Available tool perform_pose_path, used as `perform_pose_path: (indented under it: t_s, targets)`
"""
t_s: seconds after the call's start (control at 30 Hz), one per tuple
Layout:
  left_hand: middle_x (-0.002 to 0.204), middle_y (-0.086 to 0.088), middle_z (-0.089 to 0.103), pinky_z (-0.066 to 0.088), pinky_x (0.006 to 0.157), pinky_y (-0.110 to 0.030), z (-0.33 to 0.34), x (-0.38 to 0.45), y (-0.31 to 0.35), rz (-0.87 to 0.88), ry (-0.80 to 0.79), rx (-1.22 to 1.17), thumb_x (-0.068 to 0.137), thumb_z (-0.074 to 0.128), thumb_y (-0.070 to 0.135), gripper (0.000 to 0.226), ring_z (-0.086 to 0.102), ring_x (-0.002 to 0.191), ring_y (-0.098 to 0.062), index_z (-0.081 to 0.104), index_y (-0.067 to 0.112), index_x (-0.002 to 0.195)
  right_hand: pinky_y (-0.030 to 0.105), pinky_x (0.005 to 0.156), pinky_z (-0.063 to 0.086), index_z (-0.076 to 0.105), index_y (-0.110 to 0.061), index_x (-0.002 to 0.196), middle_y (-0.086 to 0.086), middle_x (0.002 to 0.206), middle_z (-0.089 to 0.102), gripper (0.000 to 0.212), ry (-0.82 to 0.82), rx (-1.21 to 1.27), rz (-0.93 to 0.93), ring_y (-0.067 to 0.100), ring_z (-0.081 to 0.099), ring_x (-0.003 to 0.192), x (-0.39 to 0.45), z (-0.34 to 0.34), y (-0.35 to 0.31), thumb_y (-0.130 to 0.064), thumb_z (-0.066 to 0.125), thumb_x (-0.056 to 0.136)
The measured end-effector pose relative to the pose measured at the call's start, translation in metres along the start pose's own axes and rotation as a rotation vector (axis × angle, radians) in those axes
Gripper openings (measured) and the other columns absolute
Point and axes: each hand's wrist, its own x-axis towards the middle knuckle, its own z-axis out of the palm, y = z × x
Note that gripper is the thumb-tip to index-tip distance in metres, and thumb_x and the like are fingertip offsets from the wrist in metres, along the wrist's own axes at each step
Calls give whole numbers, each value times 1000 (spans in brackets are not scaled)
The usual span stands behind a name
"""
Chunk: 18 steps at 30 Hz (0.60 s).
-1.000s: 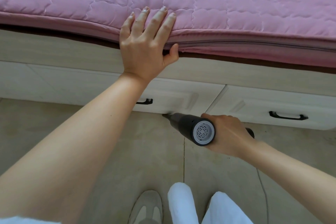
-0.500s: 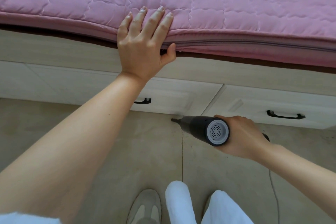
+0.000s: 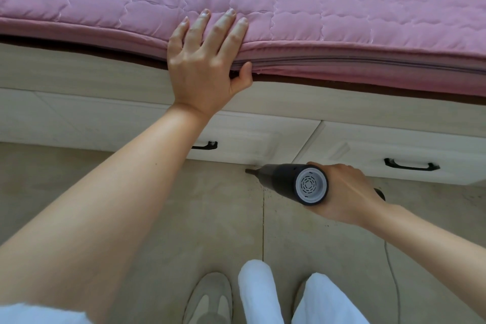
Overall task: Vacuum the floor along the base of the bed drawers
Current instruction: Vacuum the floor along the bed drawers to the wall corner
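While right hand (image 3: pixel 347 192) grips the handheld vacuum (image 3: pixel 294 183) (black cylinder, grey vented rear cap), its long axis runs rear-near to nozzle-far-left, tip at the drawer (image 3: pixel 252 139) base on tiled floor (image 3: pixel 210 218). Left hand (image 3: pixel 207 60) flat, fingers spread, on quilted pink mattress (image 3: pixel 342 8) edge.

Her left arm stretches forward, the left hand (image 3: pixel 207 66) lying flat with its fingers (image 3: pixel 226 30) spread straight and the thumb hooked underneath. The right arm reaches in low from the right, wrist bent, and the right hand (image 3: pixel 344 192) is curled in a grip.
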Motion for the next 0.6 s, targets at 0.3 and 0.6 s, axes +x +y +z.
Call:
perform_pose_path:
  t_s: [0.3, 0.6]
  targets:
    - [133, 3, 65, 47, 100, -50, -1, 0, 0, -5, -22, -7, 96, 39, 52, 52, 63, 119, -30, 64, 24, 131, 14, 46, 29, 57, -39, 83, -20, 58, 47, 20, -30, 38, 43, 10, 50, 58, -25, -14, -5, -37, 71, 69]
    - [135, 1, 64, 46, 101, -51, -5, 1, 0, -8, -51, -11, 97, 37, 51, 53, 61, 121, -31, 63, 23, 133, 15, 46, 29, 54, -37, 77, -10, 61, 51, 19, -86, -18, 35, 15, 45, 60, -42, -18, -1, -38, 70, 67]
